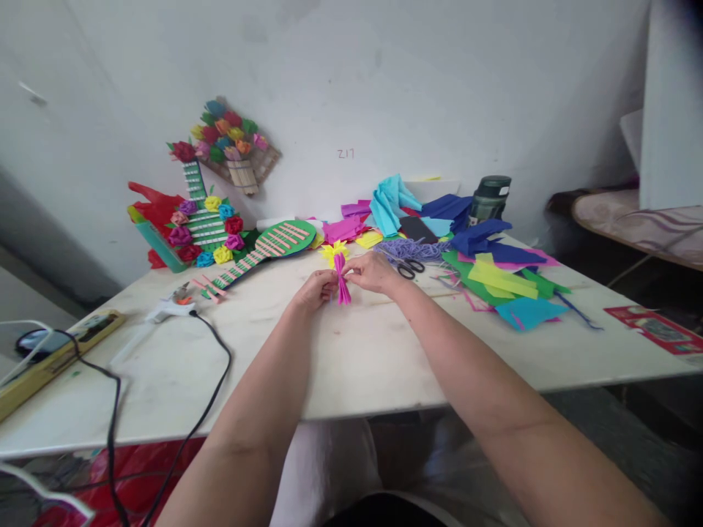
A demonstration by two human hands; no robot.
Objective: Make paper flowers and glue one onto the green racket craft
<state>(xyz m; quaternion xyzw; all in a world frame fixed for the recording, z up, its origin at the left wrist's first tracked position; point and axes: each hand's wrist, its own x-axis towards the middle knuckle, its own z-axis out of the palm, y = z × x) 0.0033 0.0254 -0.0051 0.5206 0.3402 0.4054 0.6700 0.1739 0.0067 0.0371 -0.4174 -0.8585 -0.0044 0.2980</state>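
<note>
Over the middle of the white table (pixel 356 359), my left hand (pixel 314 288) and my right hand (pixel 373 272) meet on a folded strip of pink paper (pixel 343 285). Both hands pinch it with closed fingers, one from each side, and the strip stands upright between them. Just behind it lies a yellow paper flower (pixel 332 252). Black-handled scissors (pixel 407 268) and a tangle of purple yarn (pixel 413 249) lie right of my right hand.
Coloured paper sheets (pixel 494 271) cover the right back of the table, beside a dark green flask (pixel 488 197). A glue gun (pixel 168 307) with a black cord (pixel 211 395) lies left. Paper-flower crafts (pixel 206 223) lean on the wall.
</note>
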